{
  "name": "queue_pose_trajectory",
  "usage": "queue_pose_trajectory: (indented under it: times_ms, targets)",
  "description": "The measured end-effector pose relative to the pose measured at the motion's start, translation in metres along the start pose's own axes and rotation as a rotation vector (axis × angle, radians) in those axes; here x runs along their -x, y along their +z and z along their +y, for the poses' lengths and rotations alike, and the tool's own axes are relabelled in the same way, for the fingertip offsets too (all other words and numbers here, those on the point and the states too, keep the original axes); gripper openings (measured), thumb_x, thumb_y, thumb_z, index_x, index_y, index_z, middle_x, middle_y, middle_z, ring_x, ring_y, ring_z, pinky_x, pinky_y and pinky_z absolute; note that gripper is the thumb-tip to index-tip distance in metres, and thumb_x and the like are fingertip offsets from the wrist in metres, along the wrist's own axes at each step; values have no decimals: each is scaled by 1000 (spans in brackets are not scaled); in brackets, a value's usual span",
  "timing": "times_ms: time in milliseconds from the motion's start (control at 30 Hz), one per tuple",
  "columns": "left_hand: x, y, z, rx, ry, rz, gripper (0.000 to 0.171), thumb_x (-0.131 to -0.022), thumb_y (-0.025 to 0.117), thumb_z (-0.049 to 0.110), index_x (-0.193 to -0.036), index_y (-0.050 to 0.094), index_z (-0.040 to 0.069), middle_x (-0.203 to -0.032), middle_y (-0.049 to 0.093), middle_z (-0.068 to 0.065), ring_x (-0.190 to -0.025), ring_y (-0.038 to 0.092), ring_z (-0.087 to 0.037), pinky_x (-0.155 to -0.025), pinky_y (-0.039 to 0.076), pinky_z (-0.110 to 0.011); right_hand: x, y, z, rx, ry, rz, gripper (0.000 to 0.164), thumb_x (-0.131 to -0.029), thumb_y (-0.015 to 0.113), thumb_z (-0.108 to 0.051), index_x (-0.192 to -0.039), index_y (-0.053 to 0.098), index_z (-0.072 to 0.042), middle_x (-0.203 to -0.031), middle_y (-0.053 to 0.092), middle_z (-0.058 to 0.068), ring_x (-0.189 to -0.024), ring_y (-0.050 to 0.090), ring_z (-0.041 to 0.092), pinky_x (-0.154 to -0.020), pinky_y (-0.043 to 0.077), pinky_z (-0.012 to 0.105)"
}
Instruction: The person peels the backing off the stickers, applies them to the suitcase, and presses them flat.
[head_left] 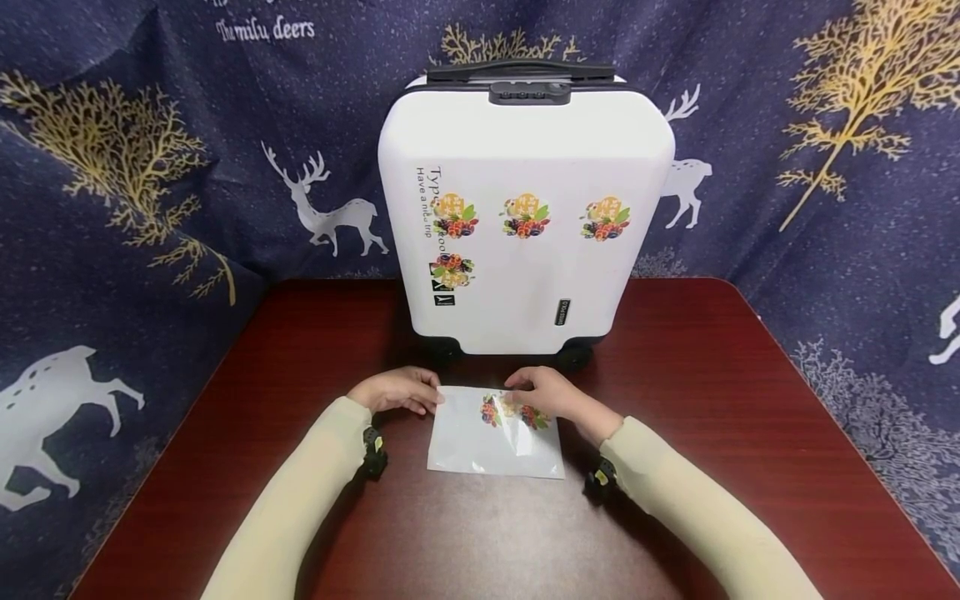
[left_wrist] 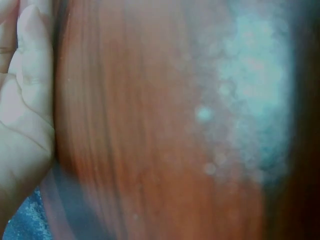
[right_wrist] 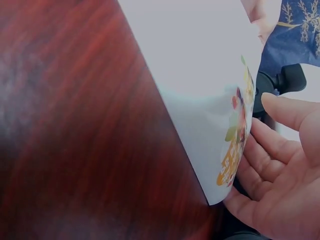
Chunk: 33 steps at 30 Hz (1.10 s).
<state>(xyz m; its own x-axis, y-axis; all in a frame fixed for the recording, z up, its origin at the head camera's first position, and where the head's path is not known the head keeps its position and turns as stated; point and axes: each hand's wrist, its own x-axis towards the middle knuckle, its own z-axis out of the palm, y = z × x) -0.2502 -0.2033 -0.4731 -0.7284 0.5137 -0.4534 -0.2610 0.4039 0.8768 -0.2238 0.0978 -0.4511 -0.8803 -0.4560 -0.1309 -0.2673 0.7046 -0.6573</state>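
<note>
A white sticker sheet [head_left: 472,442] with colourful fruit stickers [head_left: 491,411] along its upper part lies slightly raised above the table. At its upper left corner, my left hand [head_left: 399,390] pinches the edge; in the right wrist view part of that left hand [right_wrist: 265,17] shows at the sheet's far end. My right hand [head_left: 551,393] is at the upper right part, over the stickers. From the right wrist, its relaxed fingers [right_wrist: 262,165] touch the curved edge, with the thumb apart from them. The left wrist view catches only part of the left hand [left_wrist: 25,105] beside the tabletop.
Behind the sheet stands a white suitcase [head_left: 517,283] with a black handle, combination lock and wheels. Several fruit stickers [head_left: 527,217] are on its front. The dark red table [head_left: 300,333] backs onto a blue cloth [head_left: 225,150] printed with deer and trees.
</note>
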Motion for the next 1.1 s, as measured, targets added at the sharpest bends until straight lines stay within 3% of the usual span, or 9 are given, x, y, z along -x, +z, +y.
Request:
queue_pose_trajectory:
  times_ms: [267,500,767,1100]
  targets:
    - [-1,0,-1,17,13,12,8,-93,65,10,-88,61,14,-81,69,4,-77,67,-8,-70,55,-20,-5,-1,1,4,-8,6,24,-99,64,-19,-113,74,-2,-111,75,14,-97,65,19,-92,54,40]
    - [-1,2,0,17,6,23,8,-93,66,11,-89,59,13,-80,68,5,-76,65,-8,-69,55,-20,-4,-1,1,-21,-18,17,16,-98,65,-14,-106,75,-3,-95,73,9,-80,57,13,-77,49,30]
    - [-1,0,2,3,-1,-15,4,-94,62,9,-97,59,9,-79,68,5,-75,65,-7,-71,56,-20,-6,1,2,-27,-26,45,14,-98,67,-15,-102,75,-5,-92,72,8,-81,57,13,-77,49,30]
    - [-2,3,11,-44,-42,-23,24,-97,54,22,-109,63,4,-92,69,2,-79,69,-8,-72,58,-23,-1,3,2,-37,-28,57,13,-98,67,-15,-102,75,-5,-91,71,7,-79,56,12,-75,48,29]
